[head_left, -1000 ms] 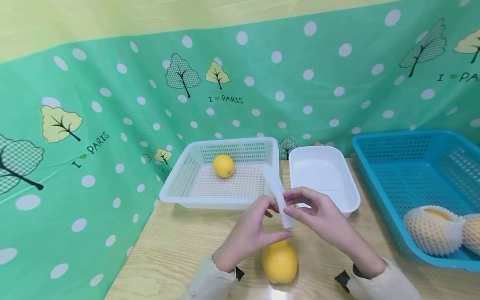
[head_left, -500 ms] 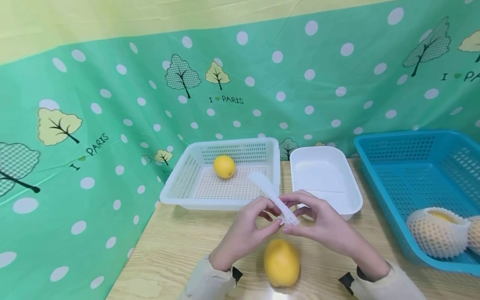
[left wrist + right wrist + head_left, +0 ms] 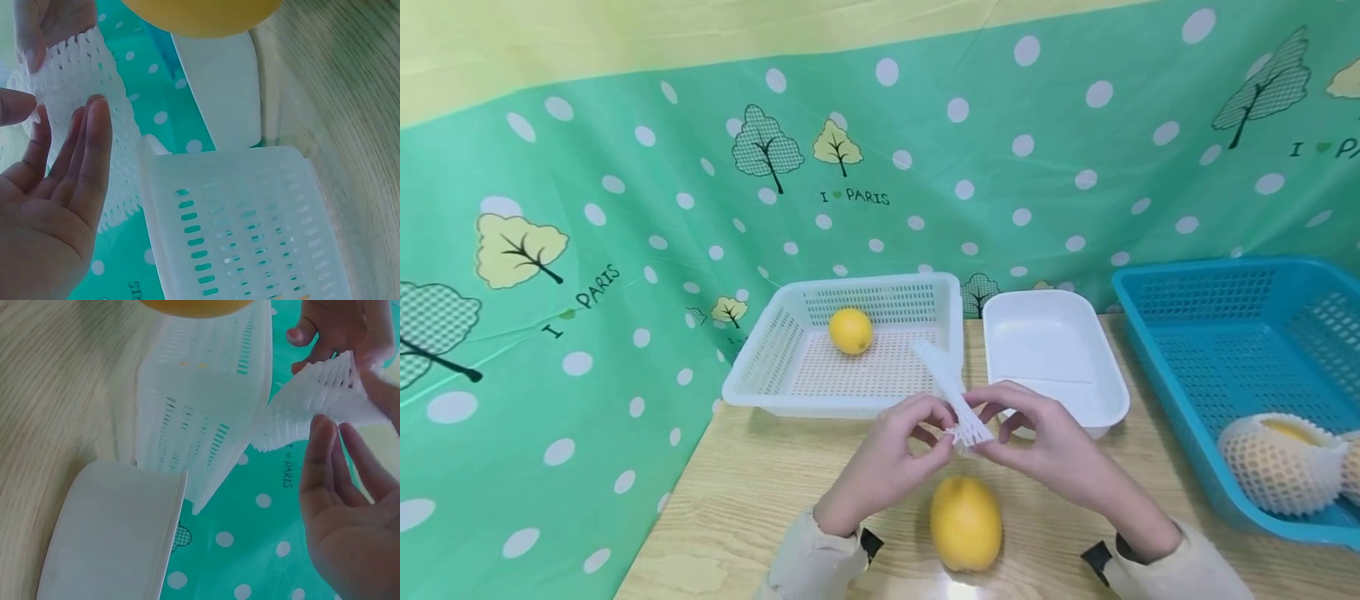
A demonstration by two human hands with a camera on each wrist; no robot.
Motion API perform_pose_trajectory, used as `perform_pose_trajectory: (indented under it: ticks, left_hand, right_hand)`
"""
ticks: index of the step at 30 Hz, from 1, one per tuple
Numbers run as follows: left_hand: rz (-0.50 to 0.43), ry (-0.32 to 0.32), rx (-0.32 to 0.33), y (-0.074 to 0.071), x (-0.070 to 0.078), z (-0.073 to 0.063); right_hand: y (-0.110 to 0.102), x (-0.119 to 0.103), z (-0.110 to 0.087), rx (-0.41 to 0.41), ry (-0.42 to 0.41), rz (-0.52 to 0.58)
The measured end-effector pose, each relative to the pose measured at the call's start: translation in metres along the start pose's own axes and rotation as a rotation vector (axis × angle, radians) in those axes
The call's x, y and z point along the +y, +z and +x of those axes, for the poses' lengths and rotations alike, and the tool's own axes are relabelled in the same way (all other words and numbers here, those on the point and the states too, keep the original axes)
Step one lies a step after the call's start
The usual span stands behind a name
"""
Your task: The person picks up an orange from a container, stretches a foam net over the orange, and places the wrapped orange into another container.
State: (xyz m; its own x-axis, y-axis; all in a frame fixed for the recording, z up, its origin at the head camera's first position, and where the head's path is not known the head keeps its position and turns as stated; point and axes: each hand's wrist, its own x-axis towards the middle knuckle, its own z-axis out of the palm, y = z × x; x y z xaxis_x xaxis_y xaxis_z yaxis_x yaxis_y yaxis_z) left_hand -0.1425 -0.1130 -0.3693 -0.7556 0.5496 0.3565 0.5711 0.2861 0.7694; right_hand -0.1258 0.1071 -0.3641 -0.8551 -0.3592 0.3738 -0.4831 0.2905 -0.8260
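Note:
Both hands hold a white foam fruit net (image 3: 950,387) above the wooden table, its far end reaching over the white basket. My left hand (image 3: 887,462) pinches the near edge of the net between thumb and index finger; the other fingers stay loosely bent, as the left wrist view shows. On the opposite side, my right hand (image 3: 1048,446) pinches the same edge with its thumb and fingers. The net's mesh (image 3: 294,412) is flattened and slightly spread between them. A bare yellow fruit (image 3: 966,523) lies on the table just below the hands, touched by neither.
A white slotted basket (image 3: 842,406) with one yellow fruit (image 3: 851,331) stands at the back left. Beside it is a white tub (image 3: 1041,342). On the right, a blue basket (image 3: 1172,408) holds fruit in foam nets (image 3: 1281,467). A green patterned cloth (image 3: 850,167) hangs behind.
The net has tilted and dropped slightly, and its near end is now spread wider between the fingers. The left thumb has closed onto the net's edge. The fruit on the table stays put.

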Motion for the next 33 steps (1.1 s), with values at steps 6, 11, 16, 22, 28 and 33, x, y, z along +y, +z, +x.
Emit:
perform_pose_trajectory:
  ticks: [6,11,16,22,28,33]
  left_hand:
    - [0.068,-0.004,0.066,0.006,0.004,0.001]
    - [0.061,-0.054,0.104,0.009,0.009,0.001]
    - [0.093,-0.077,0.19,0.003,0.008,0.001]
    - [-0.094,-0.191,0.278,-0.002,0.006,-0.001]
    - [-0.223,-0.262,0.267,-0.002,0.007,0.0]
    - [-0.293,-0.284,0.248,-0.003,0.005,0.001]
  right_hand:
    - [0.007,-0.008,-0.002,0.118,0.084,-0.042]
    - [0.012,-0.014,-0.002,0.147,0.057,-0.156]
    - [0.009,-0.017,-0.003,0.186,0.13,-0.146]
    - [0.005,-0.019,-0.002,0.207,0.265,0.041]
    - [0.003,-0.019,0.0,0.201,0.269,0.036]
    - [0.003,-0.018,-0.001,0.181,0.277,0.059]
